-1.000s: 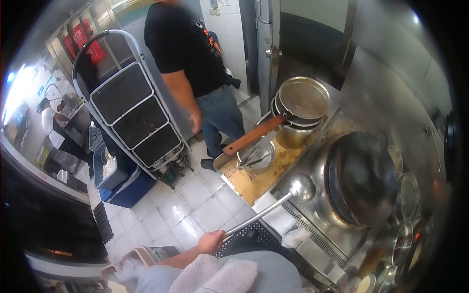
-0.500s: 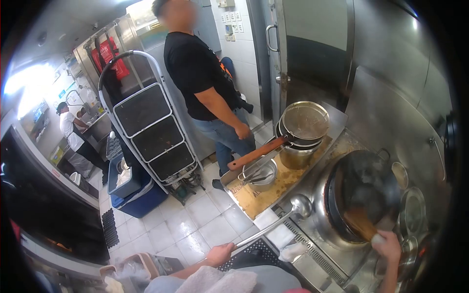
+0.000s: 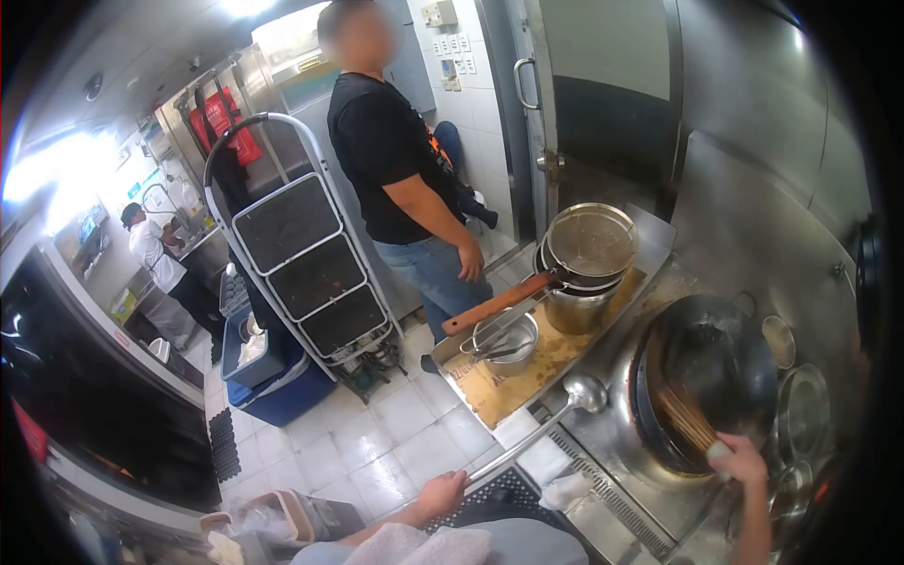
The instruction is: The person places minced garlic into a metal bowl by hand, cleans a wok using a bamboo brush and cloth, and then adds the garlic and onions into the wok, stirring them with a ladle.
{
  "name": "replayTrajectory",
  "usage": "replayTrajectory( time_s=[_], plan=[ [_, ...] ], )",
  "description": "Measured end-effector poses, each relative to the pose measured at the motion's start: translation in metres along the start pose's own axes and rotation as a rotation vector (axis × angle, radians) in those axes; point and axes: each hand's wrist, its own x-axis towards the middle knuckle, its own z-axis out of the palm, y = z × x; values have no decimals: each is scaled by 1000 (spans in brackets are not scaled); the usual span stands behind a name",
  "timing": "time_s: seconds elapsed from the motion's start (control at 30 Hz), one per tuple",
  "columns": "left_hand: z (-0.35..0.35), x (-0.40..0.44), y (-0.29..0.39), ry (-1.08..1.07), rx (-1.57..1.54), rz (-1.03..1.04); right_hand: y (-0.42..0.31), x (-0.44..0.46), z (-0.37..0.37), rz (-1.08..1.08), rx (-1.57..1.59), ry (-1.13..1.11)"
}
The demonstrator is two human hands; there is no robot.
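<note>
My right hand (image 3: 741, 460) is closed round the bound end of a bamboo wok brush (image 3: 686, 412), whose bristles lie against the inner left side of a dark wok (image 3: 730, 363). Some water seems to glint in the wok. In my left hand (image 3: 443, 493) is the handle of a long steel ladle (image 3: 587, 393); its bowl hangs over the stove edge, just left of the wok, apart from it. A folded white cloth (image 3: 565, 490) lies on the stove front between my hands.
A wooden-handled strainer (image 3: 591, 243) rests on a pot (image 3: 576, 311), beside a small pot with utensils (image 3: 513, 341) on stained cardboard (image 3: 485, 395). Metal bowls (image 3: 802, 410) stand right of the wok. One person (image 3: 386, 160) stands near a folded stepladder (image 3: 306, 254); another (image 3: 155, 254) works farther back.
The brush has shifted slightly along the wok's left side and its bristles look sharper now. My left hand and the ladle stay nearly in place. The view has tilted a little.
</note>
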Motion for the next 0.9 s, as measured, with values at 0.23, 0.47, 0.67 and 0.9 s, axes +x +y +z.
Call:
replayTrajectory(
  time_s=[0.23, 0.47, 0.67, 0.9],
  plan=[
    [-16, 26, 44, 243, 44, 339, 44, 95, -21, 94, 174, 109],
    [7, 61, 112, -37, -216, 652, 7, 75, 39, -46, 170, 198],
    [19, 66, 142, -259, 0, 526, 76, 113, -10, -207, -205, 107],
    [47, 76, 161, -171, 88, 668, -14, 67, 38, 137, 328, 121]
  ],
)
